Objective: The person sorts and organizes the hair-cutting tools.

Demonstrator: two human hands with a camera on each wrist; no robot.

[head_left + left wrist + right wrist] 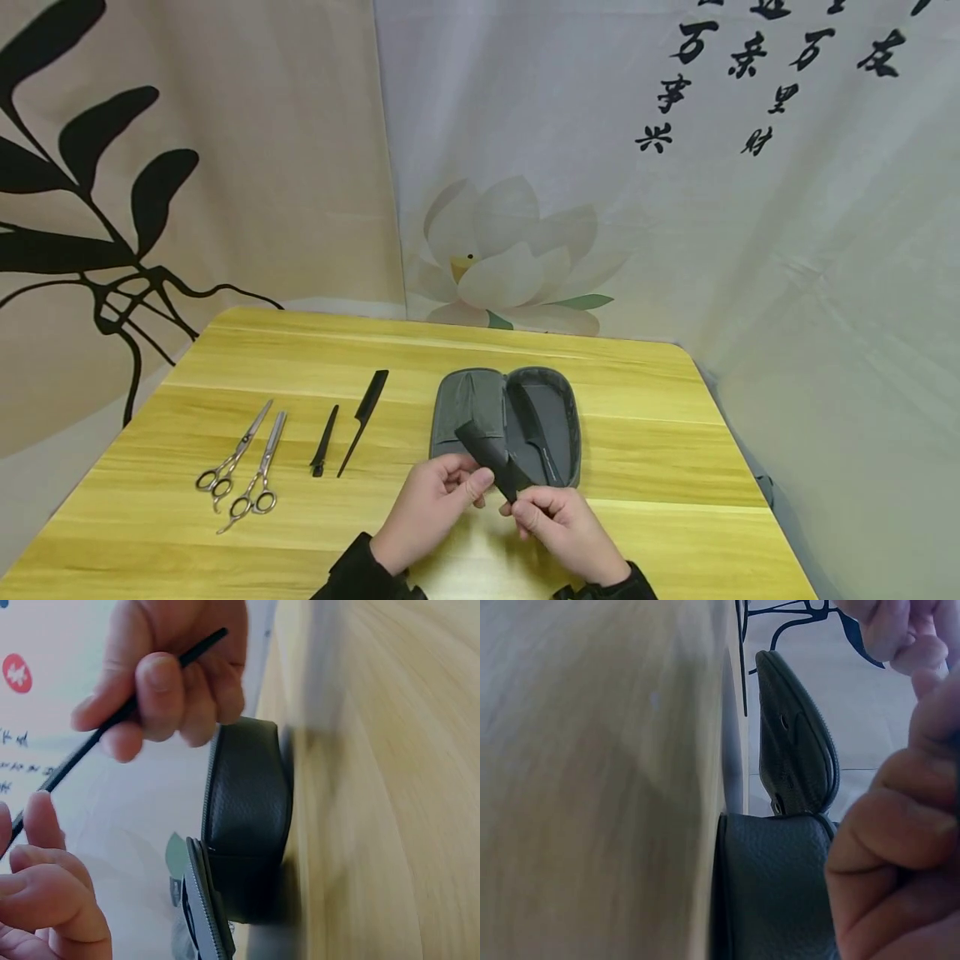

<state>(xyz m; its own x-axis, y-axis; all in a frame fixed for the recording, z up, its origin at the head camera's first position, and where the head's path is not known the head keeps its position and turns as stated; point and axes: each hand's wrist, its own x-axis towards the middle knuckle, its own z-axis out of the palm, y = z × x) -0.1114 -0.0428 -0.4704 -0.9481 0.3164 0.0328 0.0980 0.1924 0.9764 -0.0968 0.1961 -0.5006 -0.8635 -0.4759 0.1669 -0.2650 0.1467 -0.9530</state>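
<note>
Both hands hold a flat black comb (486, 452) in the air over the front of an open dark grey zip case (575, 442). My left hand (435, 504) pinches it on the left side between thumb and fingers. The lower right end is gripped by my right hand (558, 529), thumb on top. Seen edge-on in the left wrist view, the comb (82, 750) is a thin dark bar. Inside the case's right half lies another black comb (531, 421) with a handle, partly hidden. The right wrist view shows the right hand's curled fingers (900, 847) beside the case (780, 877).
Left of the case, a black tail comb (369, 408) and a black hair clip (325, 442) lie on the wooden table (637, 550). Farther left are two pairs of scissors, one slim-bladed (243, 446) and one nearer (268, 458). A printed cloth (675, 242) hangs behind the table.
</note>
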